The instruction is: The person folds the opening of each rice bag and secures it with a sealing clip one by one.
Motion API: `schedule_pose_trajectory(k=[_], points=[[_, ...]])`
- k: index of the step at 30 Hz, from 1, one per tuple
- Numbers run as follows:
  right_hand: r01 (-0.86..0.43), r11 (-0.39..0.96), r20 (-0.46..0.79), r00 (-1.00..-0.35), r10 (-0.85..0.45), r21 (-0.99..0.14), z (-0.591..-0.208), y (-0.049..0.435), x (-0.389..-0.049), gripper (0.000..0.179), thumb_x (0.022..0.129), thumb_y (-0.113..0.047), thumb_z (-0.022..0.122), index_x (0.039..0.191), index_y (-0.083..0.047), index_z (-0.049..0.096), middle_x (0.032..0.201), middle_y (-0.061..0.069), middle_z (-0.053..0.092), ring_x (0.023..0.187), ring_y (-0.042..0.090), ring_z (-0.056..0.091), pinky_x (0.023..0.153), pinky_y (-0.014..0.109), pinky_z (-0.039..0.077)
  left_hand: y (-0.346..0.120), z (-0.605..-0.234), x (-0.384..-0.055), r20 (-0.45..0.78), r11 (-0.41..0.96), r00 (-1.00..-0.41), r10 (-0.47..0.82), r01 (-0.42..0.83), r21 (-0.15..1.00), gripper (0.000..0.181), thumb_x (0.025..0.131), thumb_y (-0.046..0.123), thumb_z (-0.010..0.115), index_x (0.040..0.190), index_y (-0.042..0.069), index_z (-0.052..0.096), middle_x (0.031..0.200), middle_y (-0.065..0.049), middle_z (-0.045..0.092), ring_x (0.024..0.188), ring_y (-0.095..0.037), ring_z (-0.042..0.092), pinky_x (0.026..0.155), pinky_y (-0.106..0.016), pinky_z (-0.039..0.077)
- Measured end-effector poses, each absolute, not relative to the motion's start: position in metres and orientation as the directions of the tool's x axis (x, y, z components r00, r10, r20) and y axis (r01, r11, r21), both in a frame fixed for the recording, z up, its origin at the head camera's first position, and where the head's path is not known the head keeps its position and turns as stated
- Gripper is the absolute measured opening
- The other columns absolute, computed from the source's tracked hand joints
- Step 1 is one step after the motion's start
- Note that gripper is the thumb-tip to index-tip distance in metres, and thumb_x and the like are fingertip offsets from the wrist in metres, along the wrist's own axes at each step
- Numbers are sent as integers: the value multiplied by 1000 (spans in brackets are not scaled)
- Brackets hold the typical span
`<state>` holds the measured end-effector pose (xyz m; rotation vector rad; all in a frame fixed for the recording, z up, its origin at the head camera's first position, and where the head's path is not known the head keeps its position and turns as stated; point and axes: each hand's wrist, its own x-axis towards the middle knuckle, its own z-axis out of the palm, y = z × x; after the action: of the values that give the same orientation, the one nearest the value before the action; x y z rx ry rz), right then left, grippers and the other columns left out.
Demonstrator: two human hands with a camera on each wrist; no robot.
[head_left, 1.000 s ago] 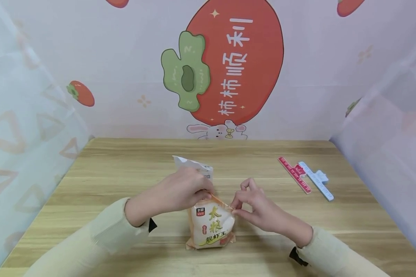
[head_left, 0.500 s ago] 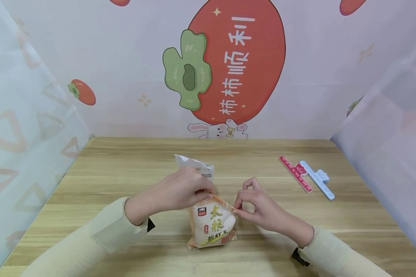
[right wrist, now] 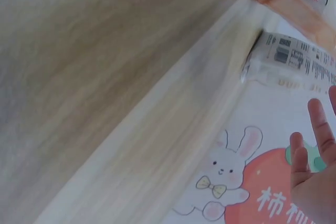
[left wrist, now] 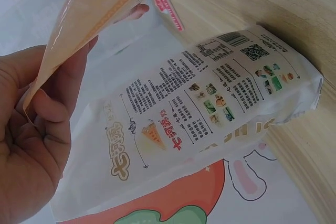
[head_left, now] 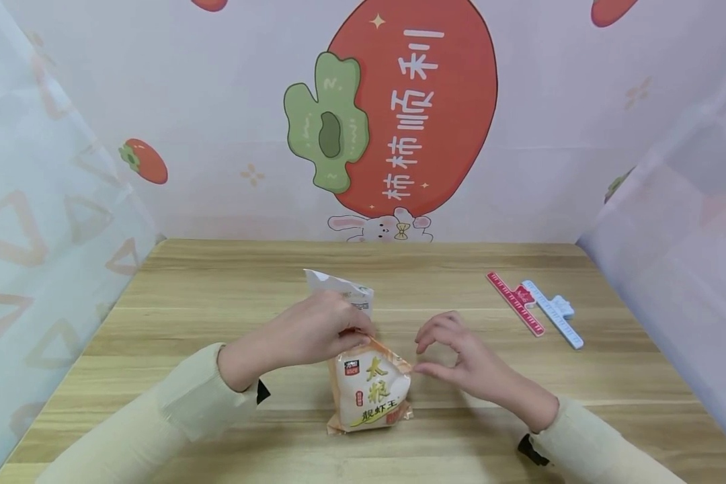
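Note:
A small orange-and-white bag of rice point(head_left: 372, 393) stands upright at the middle front of the table. My left hand point(head_left: 314, 329) pinches its top edge; the left wrist view shows the fingers curled on the orange film point(left wrist: 94, 17). Just right of the bag's upper corner is my right hand point(head_left: 468, 363), its fingers parted and bent, holding nothing. Its thumb tip lies at that corner; I cannot tell whether they touch. Behind the rice stands a white printed bag point(left wrist: 210, 87), mostly hidden by my left hand in the head view.
On the right of the wooden table point(head_left: 218, 275) lie a red bag clip point(head_left: 516, 304) and a light blue bag clip point(head_left: 552, 314), side by side. A patterned cloth point(head_left: 218, 101) hangs behind the table and along both sides.
My right hand has let go of the rice bag's upper right corner and shifted slightly right, its fingers spreading. My left hand keeps its pinch on the top edge.

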<state>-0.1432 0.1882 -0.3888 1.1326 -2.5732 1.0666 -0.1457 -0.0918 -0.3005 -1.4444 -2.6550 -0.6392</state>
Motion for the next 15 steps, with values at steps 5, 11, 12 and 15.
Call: schedule_pose_trajectory(k=[5, 11, 12, 15], points=[[-662, 501, 371, -738, -564, -557, -385, 196, -147, 25, 79, -16, 83, 95, -24, 66, 110, -10, 63, 110, 11, 51, 93, 37, 47, -93, -301, -146, 242, 476, -563, 790, 812, 338, 4, 88, 9, 75, 86, 11, 77, 79, 4, 73, 68, -3, 59, 63, -12, 49], [-656, 536, 410, -752, -515, -531, -381, 208, -155, 31, 77, -8, 84, 98, -22, 66, 109, -7, 64, 109, 13, 51, 91, 36, 47, -94, -302, -148, 236, 476, -574, 784, 800, 366, 3, 88, 12, 75, 88, 10, 78, 82, 5, 73, 72, -3, 60, 65, -12, 49], [-662, 542, 426, -749, -508, -518, -380, 210, -157, 32, 76, -6, 84, 97, -21, 66, 108, -6, 65, 108, 14, 52, 91, 35, 47, -94, -302, -148, 235, 477, -576, 783, 798, 369, 3, 88, 13, 75, 88, 10, 78, 82, 5, 73, 72, -3, 60, 65, -12, 49], [-682, 555, 476, -731, -489, -477, -379, 217, -164, 31, 73, -1, 84, 94, -16, 67, 104, 0, 66, 104, 17, 55, 89, 30, 46, -94, -302, -148, 233, 481, -582, 779, 793, 375, 3, 88, 13, 76, 88, 11, 78, 82, 5, 73, 73, -3, 60, 66, -12, 49]])
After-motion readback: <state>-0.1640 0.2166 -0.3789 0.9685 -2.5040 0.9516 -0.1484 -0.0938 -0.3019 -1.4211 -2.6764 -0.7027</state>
